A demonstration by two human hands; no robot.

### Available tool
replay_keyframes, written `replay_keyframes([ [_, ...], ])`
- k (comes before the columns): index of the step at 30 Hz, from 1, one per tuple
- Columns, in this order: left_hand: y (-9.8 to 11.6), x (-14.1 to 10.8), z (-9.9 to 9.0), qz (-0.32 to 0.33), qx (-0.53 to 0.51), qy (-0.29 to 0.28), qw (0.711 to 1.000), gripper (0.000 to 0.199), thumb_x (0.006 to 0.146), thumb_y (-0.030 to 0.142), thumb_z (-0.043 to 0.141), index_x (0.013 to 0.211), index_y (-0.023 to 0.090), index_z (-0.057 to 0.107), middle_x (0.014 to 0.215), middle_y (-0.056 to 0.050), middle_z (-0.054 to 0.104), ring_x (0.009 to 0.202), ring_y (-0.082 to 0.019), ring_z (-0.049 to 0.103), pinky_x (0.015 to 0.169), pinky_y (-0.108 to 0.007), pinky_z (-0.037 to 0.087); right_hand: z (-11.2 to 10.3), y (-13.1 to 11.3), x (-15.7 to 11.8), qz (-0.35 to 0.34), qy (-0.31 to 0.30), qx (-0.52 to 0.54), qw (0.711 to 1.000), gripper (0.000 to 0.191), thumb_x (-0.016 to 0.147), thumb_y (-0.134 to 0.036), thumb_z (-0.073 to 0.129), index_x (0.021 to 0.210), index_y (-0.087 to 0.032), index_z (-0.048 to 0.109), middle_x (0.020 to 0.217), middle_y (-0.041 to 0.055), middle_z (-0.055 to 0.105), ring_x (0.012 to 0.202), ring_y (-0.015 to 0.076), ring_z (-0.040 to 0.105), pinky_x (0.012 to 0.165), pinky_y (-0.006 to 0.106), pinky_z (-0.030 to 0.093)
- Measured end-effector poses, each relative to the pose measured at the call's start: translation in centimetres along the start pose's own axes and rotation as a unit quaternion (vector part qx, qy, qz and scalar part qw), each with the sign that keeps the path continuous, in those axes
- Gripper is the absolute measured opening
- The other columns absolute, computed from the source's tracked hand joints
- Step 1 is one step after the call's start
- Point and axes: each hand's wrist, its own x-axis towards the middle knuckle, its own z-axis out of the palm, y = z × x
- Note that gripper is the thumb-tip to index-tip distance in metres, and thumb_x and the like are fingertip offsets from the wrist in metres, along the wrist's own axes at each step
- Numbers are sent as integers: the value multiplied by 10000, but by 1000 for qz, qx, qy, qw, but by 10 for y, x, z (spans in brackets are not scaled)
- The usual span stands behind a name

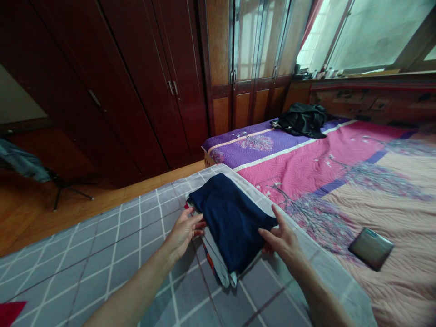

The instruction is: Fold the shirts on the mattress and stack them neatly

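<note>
Dark red, tall wooden wardrobe doors (pixel 143 68) are filling the left of the room, and beside them a brown wooden cabinet with glossy upper panels (pixel 220 45) is standing. Across the right side, a purple, pink and peach quilted bedspread with printed blossom trees (pixel 289 159) is stretching out, and up against it a grey sheet with white checks (pixel 102 254) is covering the near surface. Light is coming through a broad, pale window (pixel 374 36) at the upper right. Over on the far left, blue-grey draped fabric (pixel 22 159) is hanging near a black-legged stand (pixel 64 186). A crumpled black garment (pixel 303 120) is lying far back on the bedspread.

Now to the middle: a folded navy-blue cloth (pixel 231 218) is lying flat on the checked sheet near its edge, with light grey fabric (pixel 213 245) showing beneath it. The left hand (pixel 186 229) is touching the pile's left side, thumb and fingers parted. The right hand (pixel 277 234) is touching the navy right corner, thumb and forefinger spreading, other fingers curling below; whether they're pinching it, I can't tell. Further right, a dark, glossy rectangular phone (pixel 371 248) is resting on the bedspread, and a bright red scrap of cloth (pixel 12 313) is peeking in at lower left.
</note>
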Motion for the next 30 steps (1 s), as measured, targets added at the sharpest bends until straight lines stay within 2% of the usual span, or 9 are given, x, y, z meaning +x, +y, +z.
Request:
replay_keyframes([
  [3,-3,-3,7,0,8,-4,1000,451,698,205,704,1066,197,445,790,-18,643,631,-144,638,531,-236,489,12,-1,-20,-3,-55,-19,998,976,714,-442,639,1490,-187,104,528,-87,515,401,162,559,357,234,404],
  [6,-7,-7,14,-2,6,-3,1000,415,697,225,702,1039,194,468,798,-24,653,616,-138,633,526,-234,483,24,-1,-37,-24,-103,-96,990,720,713,-405,627,1376,-199,433,680,-29,564,471,129,551,445,250,425],
  [10,-11,-17,23,-40,17,-31,999,301,706,228,684,953,176,521,805,-31,653,622,-130,625,522,-227,483,33,2,-40,-110,-69,-243,961,391,655,-289,620,1027,-202,707,735,26,584,590,157,560,576,293,439],
  [13,-11,-21,28,-47,30,-65,996,290,705,232,681,952,171,540,821,-38,654,622,-133,623,484,-217,467,35,1,-32,-91,-32,-199,975,235,701,-337,560,796,-180,706,648,39,600,559,165,565,534,286,430],
  [16,-12,-20,30,-51,20,-69,996,316,697,255,706,950,177,535,813,-35,659,585,-128,617,445,-203,435,36,-4,-26,19,-53,-28,998,320,709,-476,581,768,-163,619,482,8,560,413,143,516,396,238,365],
  [20,-17,-14,28,-53,23,-57,997,323,695,311,727,905,177,522,697,5,625,490,-94,576,377,-164,323,37,-3,-28,92,-84,102,987,425,649,-567,646,769,-175,535,403,-27,520,349,124,492,342,194,323],
  [25,-25,-8,28,-46,50,-42,997,282,664,261,712,844,182,511,568,67,528,362,-53,445,345,-167,258,30,7,-36,18,-82,-58,995,332,702,-505,608,762,-179,585,528,-31,542,385,125,532,351,210,349],
  [28,-27,-8,24,-36,78,-24,996,259,654,235,690,834,181,511,552,71,510,342,-53,400,337,-178,227,20,4,-39,-63,-99,-192,974,270,778,-434,537,758,-192,656,574,3,589,463,142,556,441,246,409],
  [30,-26,-9,20,-23,98,-9,995,260,667,251,680,852,183,512,564,64,514,348,-61,390,342,-189,216,13,-3,-39,-96,-66,-267,957,264,790,-421,526,784,-211,686,592,19,614,505,164,567,499,277,430],
])
